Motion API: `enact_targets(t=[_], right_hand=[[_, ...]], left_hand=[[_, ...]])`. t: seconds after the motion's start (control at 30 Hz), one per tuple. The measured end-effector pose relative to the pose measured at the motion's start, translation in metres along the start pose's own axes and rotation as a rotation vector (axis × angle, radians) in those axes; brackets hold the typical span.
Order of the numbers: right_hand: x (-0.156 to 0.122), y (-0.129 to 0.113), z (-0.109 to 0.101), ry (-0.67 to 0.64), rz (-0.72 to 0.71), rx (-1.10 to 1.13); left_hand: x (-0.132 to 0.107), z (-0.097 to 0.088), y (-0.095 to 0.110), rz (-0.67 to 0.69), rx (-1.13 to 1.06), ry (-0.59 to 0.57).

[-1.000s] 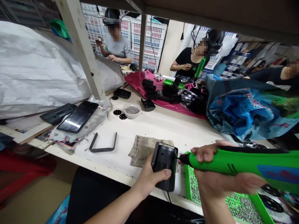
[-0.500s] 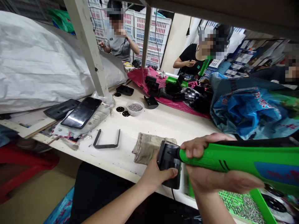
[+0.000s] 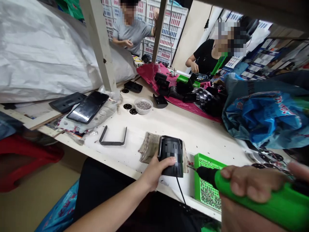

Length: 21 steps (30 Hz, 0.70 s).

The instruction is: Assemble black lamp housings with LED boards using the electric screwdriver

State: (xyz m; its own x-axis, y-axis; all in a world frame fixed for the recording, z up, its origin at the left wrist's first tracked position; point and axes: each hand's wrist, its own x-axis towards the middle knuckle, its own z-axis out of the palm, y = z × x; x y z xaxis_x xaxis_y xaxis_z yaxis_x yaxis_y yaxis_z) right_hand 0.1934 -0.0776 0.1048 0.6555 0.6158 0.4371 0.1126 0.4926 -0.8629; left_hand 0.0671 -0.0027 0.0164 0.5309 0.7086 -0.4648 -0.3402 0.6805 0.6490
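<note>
My left hand (image 3: 156, 169) is closed round a black plastic housing (image 3: 171, 149), thumb on its upper face, over a folded beige cloth (image 3: 147, 147). A black cable (image 3: 180, 190) hangs from the housing's near end. In my right hand (image 3: 253, 182) is a green electric screwdriver (image 3: 275, 206) with a black nose. Its bit points left, over the edge of a green tray (image 3: 197, 180) of small screws, apart from the housing. Left of the cloth lies a black U-shaped bracket (image 3: 113, 143).
A bowl of small metal parts (image 3: 143, 106) stands beyond the bracket, near black discs (image 3: 127, 106). A phone (image 3: 88, 107) rests at left by a post (image 3: 100, 45). Blue plastic bags (image 3: 267, 112) bulge at right. Two people sit across the table, behind a pink sheet (image 3: 147, 72) with black parts.
The screwdriver has come away from the housing and moved right and down to the screw tray. The left hand still holds the housing. Across the table, one person has raised an arm.
</note>
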Motion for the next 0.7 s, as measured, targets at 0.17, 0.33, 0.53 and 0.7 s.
enact_targets(t=[0.17, 0.33, 0.53, 0.7], right_hand=[[-0.014, 0.012, -0.003, -0.042, -0.146, 0.028], [-0.006, 0.023, 0.003, -0.04, -0.178, 0.084], [-0.002, 0.029, 0.014, -0.037, 0.005, 0.166], [-0.007, 0.027, 0.003, -0.093, -0.016, 0.151]], left_hand=[[0.002, 0.001, -0.004, 0.062, 0.015, 0.02], [0.002, 0.001, -0.007, 0.078, 0.019, 0.034], [-0.001, 0.002, -0.011, 0.116, 0.038, 0.051], [-0.002, 0.004, -0.01, 0.102, 0.067, 0.025]])
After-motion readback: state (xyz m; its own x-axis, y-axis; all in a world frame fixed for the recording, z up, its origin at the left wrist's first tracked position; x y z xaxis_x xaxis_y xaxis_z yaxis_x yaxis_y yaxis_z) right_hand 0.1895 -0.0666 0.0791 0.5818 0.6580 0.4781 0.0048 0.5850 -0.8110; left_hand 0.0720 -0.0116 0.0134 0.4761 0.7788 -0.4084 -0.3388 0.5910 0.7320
